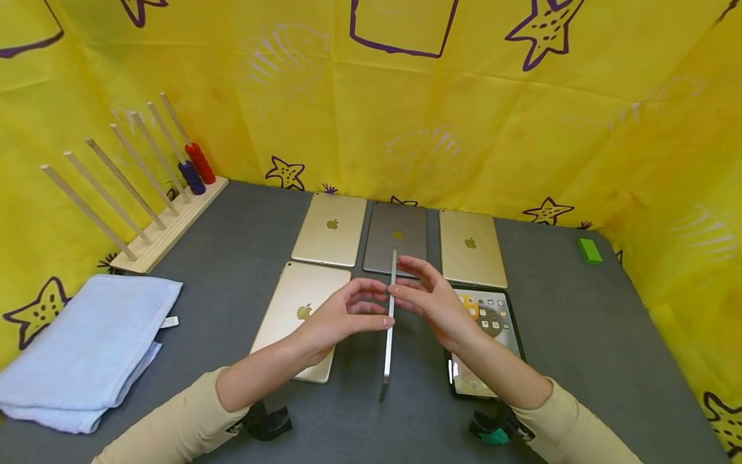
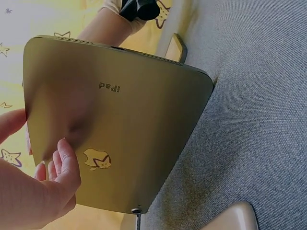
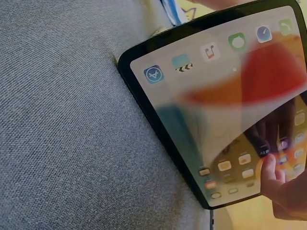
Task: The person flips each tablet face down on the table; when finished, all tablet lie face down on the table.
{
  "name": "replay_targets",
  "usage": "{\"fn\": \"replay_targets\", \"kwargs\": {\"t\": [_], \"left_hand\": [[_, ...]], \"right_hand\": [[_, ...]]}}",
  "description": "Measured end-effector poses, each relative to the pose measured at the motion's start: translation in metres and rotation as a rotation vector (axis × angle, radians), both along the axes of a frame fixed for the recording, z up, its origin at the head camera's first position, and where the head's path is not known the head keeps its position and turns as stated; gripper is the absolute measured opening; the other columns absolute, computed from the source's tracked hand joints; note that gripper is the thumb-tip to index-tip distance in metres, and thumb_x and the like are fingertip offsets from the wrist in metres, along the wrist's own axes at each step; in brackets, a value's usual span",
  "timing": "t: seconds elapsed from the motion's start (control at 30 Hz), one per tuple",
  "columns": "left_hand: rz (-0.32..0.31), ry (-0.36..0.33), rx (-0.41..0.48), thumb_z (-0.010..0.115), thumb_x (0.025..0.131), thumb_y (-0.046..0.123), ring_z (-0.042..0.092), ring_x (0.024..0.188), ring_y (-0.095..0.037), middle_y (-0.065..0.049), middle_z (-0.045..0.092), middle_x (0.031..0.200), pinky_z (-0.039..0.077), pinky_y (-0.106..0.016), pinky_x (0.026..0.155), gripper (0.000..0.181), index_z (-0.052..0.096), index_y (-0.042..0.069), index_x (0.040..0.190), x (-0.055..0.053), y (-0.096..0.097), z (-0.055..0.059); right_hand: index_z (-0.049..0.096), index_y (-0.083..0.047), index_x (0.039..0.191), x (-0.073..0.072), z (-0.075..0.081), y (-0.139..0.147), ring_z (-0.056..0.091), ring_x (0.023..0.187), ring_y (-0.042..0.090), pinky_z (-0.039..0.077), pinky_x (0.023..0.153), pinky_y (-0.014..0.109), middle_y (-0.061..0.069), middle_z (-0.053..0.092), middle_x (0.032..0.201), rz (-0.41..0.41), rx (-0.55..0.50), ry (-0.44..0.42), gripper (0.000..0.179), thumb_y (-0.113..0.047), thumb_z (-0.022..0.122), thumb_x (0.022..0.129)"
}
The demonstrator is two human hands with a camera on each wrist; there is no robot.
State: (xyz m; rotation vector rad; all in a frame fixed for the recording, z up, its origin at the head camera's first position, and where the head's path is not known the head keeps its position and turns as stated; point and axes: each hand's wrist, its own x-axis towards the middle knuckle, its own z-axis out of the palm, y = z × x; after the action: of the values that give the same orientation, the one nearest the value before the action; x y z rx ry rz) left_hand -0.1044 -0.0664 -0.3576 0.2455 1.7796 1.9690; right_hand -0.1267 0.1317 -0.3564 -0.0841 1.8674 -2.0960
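An iPad (image 1: 390, 328) stands on its long edge on the grey table, seen edge-on in the head view. Its gold back (image 2: 129, 124) faces my left hand (image 1: 348, 312), whose thumb and fingertips meet it near the upper edge. From the other side my right hand (image 1: 437, 303) holds it, thumb close to the top edge. In the right wrist view, the lit screen (image 3: 216, 115) shows app icons, with fingers (image 3: 269, 167) against it. Beside my left hand lies a gold iPad (image 1: 278, 303), face down. Under my right forearm lies an iPad with its screen lit (image 1: 493, 322).
Along the back lie a gold iPad (image 1: 324, 225), a grey iPad (image 1: 379, 225) and another gold iPad (image 1: 481, 258). A wooden peg rack (image 1: 174, 232) with red and blue beads stands left. Near it lies a folded blue cloth (image 1: 87, 341); a green block (image 1: 589, 251) sits right.
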Motion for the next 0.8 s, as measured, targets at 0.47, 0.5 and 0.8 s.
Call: {"fn": "replay_targets", "kwargs": {"t": [0.47,0.5,0.8], "left_hand": [[-0.062,-0.064,-0.026,0.074,0.087,0.019,0.06,0.108,-0.022,-0.019,0.054,0.13,0.051,-0.036,0.092,0.056,0.049,-0.001,0.133,0.0,0.003,-0.01],[-0.071,-0.066,-0.03,0.073,0.087,0.019,0.06,0.108,-0.022,-0.02,0.053,0.131,0.051,-0.037,0.093,0.056,0.048,-0.002,0.133,0.0,0.003,-0.012],[-0.143,-0.127,-0.09,0.07,0.09,0.02,0.058,0.115,-0.025,-0.021,0.045,0.142,0.047,-0.041,0.099,0.059,0.044,-0.003,0.138,-0.001,0.002,-0.03]], "right_hand": [[0.038,-0.009,0.145,0.006,0.0,0.013,0.048,0.123,0.035,0.05,0.094,0.045,0.015,0.037,0.15,0.015,0.014,-0.009,0.06,-0.01,0.065,0.092],[0.038,-0.008,0.146,0.006,-0.001,0.015,0.047,0.124,0.037,0.05,0.094,0.046,0.015,0.037,0.149,0.014,0.017,-0.01,0.06,-0.01,0.064,0.092],[0.038,-0.003,0.146,0.014,-0.003,0.028,0.044,0.127,0.037,0.051,0.091,0.049,0.016,0.04,0.146,-0.022,0.048,-0.09,0.058,-0.016,0.061,0.095]]}}
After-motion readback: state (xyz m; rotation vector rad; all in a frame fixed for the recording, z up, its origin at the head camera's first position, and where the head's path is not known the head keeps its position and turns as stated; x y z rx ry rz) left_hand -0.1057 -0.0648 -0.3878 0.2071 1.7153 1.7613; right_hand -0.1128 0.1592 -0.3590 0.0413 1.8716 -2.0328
